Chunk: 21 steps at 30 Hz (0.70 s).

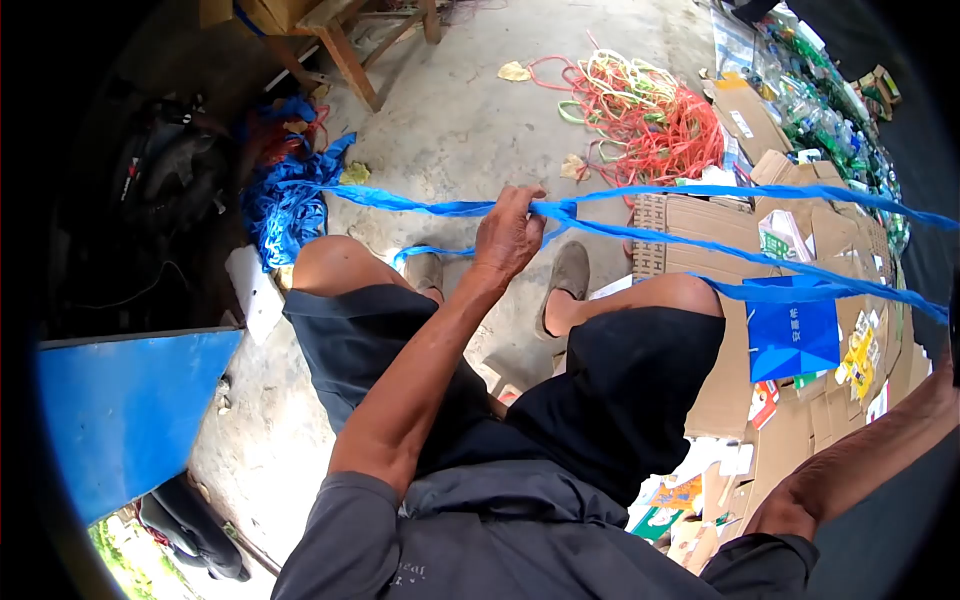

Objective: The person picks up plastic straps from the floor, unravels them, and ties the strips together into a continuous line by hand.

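Note:
My left hand [510,232] is closed around a long blue plastic strap [410,204] above my knees. From this grip, several lengths of the strap stretch right to the edge of the view, and one loop hangs down near my shoe. The strap's other end runs left to a tangled blue pile [290,205] on the floor. At the far right edge, my right hand [946,385] shows only in part near the strap's lengths; its fingers are cut off and dark.
A red and pale green strap heap [660,125] lies on the concrete floor ahead. Flattened cardboard [700,235] and a blue bag [793,335] spread at right, with plastic bottles [825,120] behind. A blue panel [135,410] stands at left, a wooden stool [350,65] at upper left.

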Available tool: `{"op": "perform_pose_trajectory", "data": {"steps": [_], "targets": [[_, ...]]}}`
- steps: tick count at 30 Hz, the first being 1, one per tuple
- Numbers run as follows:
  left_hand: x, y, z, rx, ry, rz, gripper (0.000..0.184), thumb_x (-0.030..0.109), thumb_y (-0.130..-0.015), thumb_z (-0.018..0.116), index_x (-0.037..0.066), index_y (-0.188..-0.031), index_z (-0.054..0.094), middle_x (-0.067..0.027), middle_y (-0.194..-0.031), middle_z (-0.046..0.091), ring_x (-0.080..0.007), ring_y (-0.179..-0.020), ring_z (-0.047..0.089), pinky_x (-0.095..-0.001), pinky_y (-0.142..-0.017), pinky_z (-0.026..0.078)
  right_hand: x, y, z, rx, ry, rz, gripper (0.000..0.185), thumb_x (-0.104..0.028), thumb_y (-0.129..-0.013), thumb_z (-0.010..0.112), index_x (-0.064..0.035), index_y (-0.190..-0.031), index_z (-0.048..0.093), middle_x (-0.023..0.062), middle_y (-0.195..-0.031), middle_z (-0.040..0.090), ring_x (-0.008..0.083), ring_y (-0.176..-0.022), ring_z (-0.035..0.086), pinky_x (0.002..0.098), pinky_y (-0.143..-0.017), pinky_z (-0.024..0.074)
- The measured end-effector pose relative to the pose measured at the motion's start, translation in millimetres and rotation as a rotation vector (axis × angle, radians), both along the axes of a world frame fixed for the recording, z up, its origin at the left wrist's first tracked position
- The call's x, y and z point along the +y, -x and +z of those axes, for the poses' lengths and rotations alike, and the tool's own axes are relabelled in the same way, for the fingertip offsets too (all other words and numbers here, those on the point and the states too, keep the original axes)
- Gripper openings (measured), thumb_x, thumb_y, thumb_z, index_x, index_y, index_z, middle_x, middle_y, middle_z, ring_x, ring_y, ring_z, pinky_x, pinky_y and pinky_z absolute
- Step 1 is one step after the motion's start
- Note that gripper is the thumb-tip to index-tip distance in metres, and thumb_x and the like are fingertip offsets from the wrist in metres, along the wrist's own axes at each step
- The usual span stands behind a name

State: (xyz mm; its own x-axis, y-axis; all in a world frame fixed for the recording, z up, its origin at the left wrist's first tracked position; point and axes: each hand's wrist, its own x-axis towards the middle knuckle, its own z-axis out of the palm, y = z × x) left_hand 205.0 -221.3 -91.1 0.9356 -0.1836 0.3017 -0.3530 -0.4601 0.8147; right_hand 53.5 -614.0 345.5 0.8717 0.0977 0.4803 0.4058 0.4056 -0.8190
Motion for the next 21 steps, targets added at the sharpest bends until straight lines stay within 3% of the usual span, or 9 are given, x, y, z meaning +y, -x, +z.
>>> {"op": "perform_pose_trajectory", "data": {"steps": [3, 5, 6, 9, 15, 21], "targets": [[7, 0, 20, 0.015, 0.077, -0.043, 0.027, 0.005, -0.086, 0.064, 0.009, -0.112, 0.069, -0.0161, -0.101, 0.065, -0.0356, -0.086, 0.067, -0.0439, -0.075, 0.054, -34, 15, -27, 0.050, -0.048, -0.104, 0.033, -0.026, -0.110, 0.050, 0.0034, -0.121, 0.062, 0.0019, -0.079, 0.045, 0.0132, -0.058, 0.026, 0.0328, -0.052, 0.0248], [9, -2, 32, 0.137, 0.152, -0.084, 0.026, 0.005, -0.087, 0.064, 0.008, -0.112, 0.070, -0.0144, -0.099, 0.067, -0.0297, -0.082, 0.067, -0.0399, -0.074, 0.054, -51, 18, -45, 0.103, -0.121, -0.104, 0.032, -0.027, -0.110, 0.048, 0.0002, -0.121, 0.060, 0.0012, -0.077, 0.043, 0.0130, -0.055, 0.026, 0.0312, -0.047, 0.0253], [8, -3, 36, 0.198, 0.190, -0.108, 0.026, 0.006, -0.087, 0.064, 0.007, -0.111, 0.071, -0.0135, -0.098, 0.068, -0.0268, -0.080, 0.067, -0.0380, -0.073, 0.054, -87, 28, -55, 0.084, -0.090, -0.143, 0.034, -0.020, -0.111, 0.046, 0.0055, -0.131, 0.054, 0.0041, -0.084, 0.044, 0.0108, -0.057, 0.029, 0.0274, -0.048, 0.0269], [8, -5, 45, 0.274, 0.266, -0.238, 0.025, 0.005, -0.095, 0.061, 0.003, -0.119, 0.069, 0.0005, -0.080, 0.061, -0.0073, -0.069, 0.057, -0.0274, -0.061, 0.049, -113, 41, -72, 0.067, -0.056, -0.246, 0.036, -0.014, -0.112, 0.043, 0.0091, -0.138, 0.050, 0.0055, -0.088, 0.044, 0.0088, -0.057, 0.030, 0.0242, -0.047, 0.0278], [7, 1, 78, 0.521, 0.203, -0.363, 0.023, 0.012, -0.098, 0.059, 0.001, -0.113, 0.071, 0.0035, -0.072, 0.055, -0.0059, -0.062, 0.052, -0.0238, -0.054, 0.043, -121, 52, -81, 0.057, -0.010, -0.356, 0.036, -0.014, -0.112, 0.044, 0.0072, -0.141, 0.050, 0.0064, -0.088, 0.045, 0.0076, -0.056, 0.031, 0.0212, -0.047, 0.0290], [-3, 6, 73, 0.713, 0.415, -0.277, 0.026, 0.024, -0.105, 0.057, 0.003, -0.110, 0.072, 0.0033, -0.065, 0.050, -0.0080, -0.052, 0.047, -0.0259, -0.047, 0.040, -136, 68, -71, 0.064, -0.002, -0.385, 0.036, -0.015, -0.112, 0.047, 0.0059, -0.141, 0.050, 0.0064, -0.087, 0.044, 0.0085, -0.057, 0.031, 0.0214, -0.048, 0.0288]]}}
